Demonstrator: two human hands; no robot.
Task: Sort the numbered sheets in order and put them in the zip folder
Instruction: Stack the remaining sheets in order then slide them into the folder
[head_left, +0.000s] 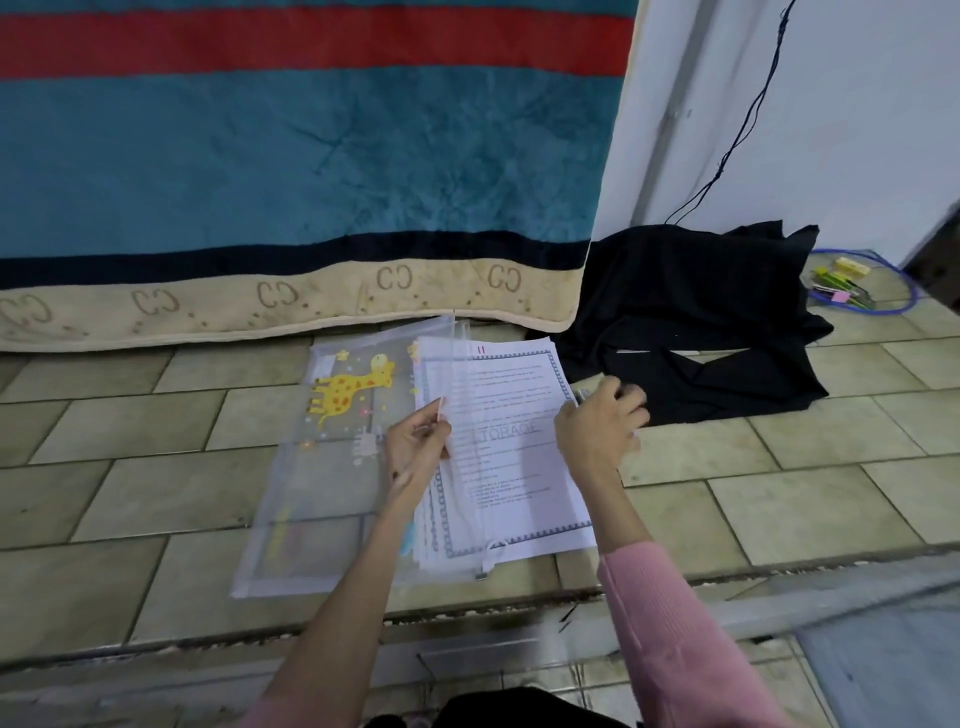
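Left hand (415, 441) pinches the zip folder (332, 467) flap; right hand (597, 421), fingers curled, grips the sheets (509, 452) (top sheet marked 11).

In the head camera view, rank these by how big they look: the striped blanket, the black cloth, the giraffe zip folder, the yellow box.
1. Teal and red striped blanket
2. Black cloth
3. Clear giraffe-print zip folder
4. Small yellow box, though it lies farthest away.

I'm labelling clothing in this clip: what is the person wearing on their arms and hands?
The right arm wears a pink ribbed knit sleeve reaching partway down the forearm. The left forearm is bare, with pink fabric only near the frame's bottom. Both hands, left hand and right hand, are ungloved.
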